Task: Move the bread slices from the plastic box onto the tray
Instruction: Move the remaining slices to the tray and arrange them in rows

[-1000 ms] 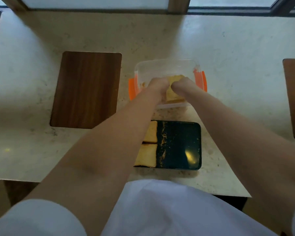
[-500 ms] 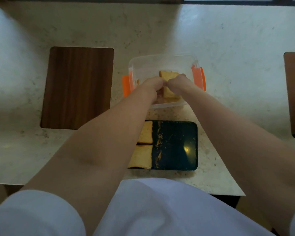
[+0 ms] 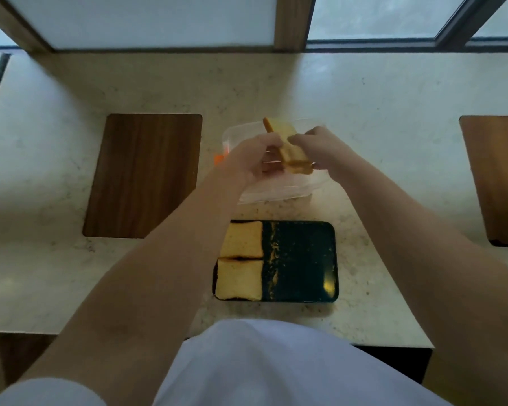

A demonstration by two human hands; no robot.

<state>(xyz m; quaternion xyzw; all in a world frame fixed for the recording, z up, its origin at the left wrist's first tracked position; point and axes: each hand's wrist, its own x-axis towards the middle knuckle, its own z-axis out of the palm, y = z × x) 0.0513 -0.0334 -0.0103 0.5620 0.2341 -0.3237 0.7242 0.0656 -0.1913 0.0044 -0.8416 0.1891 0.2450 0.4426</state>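
A clear plastic box point(image 3: 272, 191) with orange clips stands on the counter beyond the dark tray point(image 3: 302, 259). Above the box, a yellow bread slice point(image 3: 286, 145) with a brown crust is tilted on edge. My left hand point(image 3: 251, 155) pinches it from the left, and my right hand point(image 3: 317, 145) pinches it from the right. Two bread slices point(image 3: 242, 259) lie flat side by side on the tray's left part; crumbs are scattered across the tray's middle. My hands hide most of the inside of the box.
A dark wooden board point(image 3: 143, 175) lies on the pale counter point(image 3: 71, 273) to the left of the box. Another wooden board point(image 3: 499, 180) sits at the right edge. A window sill and frame run along the back. The counter's near edge is at my waist.
Both hands have lifted a bread slice up out of the box; it now stands tilted above the rim. My head has tipped up, bringing the windows into sight.
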